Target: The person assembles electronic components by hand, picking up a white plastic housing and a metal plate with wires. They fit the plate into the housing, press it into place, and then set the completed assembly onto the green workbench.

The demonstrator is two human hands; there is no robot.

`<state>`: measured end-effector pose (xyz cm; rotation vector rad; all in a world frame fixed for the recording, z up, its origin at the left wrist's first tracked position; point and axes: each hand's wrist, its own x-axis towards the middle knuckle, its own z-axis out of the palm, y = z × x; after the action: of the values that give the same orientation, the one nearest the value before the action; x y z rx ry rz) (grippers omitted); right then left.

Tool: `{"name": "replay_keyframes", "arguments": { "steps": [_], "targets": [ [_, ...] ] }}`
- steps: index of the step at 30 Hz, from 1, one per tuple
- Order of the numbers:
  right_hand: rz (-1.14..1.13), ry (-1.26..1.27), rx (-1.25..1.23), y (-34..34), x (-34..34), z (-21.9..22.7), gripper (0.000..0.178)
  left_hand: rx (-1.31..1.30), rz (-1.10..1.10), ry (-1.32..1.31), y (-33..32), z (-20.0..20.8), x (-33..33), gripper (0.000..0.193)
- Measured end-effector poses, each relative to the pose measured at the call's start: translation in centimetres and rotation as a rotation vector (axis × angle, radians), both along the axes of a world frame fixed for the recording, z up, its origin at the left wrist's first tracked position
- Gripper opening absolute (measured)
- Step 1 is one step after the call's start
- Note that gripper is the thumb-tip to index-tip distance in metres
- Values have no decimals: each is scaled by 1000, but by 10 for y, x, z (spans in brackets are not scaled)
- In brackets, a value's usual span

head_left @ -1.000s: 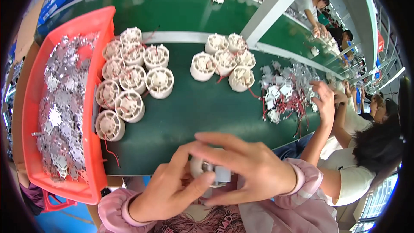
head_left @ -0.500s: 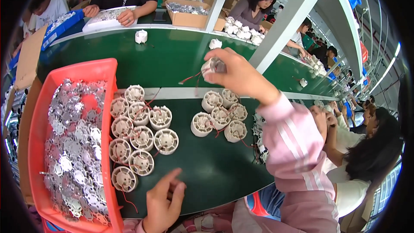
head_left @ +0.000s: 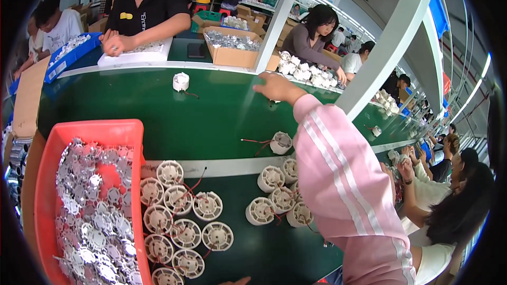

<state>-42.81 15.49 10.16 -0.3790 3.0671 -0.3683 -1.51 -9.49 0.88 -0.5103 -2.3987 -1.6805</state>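
My right hand (head_left: pixel 279 87) reaches far out over the green belt. Under it a small part of a white piece shows, and the fingertips are mostly hidden, so a grip on it cannot be made out. Nearer to me on the belt, a round white plastic housing (head_left: pixel 281 143) with red wires lies beside my pink sleeve. Of my left hand (head_left: pixel 238 282) only a sliver shows at the lower edge. Two groups of similar open-faced housings stand on the near green surface: one (head_left: pixel 186 233) beside the red bin, another (head_left: pixel 271 179) partly behind my right sleeve.
A red bin (head_left: pixel 138 190) of silvery metal plates stands at the left. Another white housing (head_left: pixel 181 82) sits on the far belt (head_left: pixel 222 121). A grey post (head_left: pixel 280 18) rises beyond my hand. Co-workers sit across the belt and at the right; a cardboard box (head_left: pixel 232 56) holds metal parts.
My right hand has let go of the wired housing, which now rests on the belt, and has moved farther away. The view has tilted up, leaving my left hand almost out of sight.
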Motion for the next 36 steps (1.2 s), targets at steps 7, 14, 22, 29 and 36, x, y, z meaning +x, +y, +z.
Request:
{"name": "replay_keyframes", "arguments": {
  "steps": [7,14,22,29,36],
  "targets": [
    [-619,-19,288,91,-104,-65,59,85,36,-61,9,-3,5,22],
    [-485,-123,331,63,-73,-67,67,35,36,-23,6,-6,2,22],
    [315,391,144,-68,104,66,46,115,35,124,-2,-7,5,27],
    [923,56,244,-93,366,97,53,171,209,314,8,34,24,49],
    [990,-93,-163,-83,425,102,27,600,-393,-287,-2,17,54,47]
  ]
}}
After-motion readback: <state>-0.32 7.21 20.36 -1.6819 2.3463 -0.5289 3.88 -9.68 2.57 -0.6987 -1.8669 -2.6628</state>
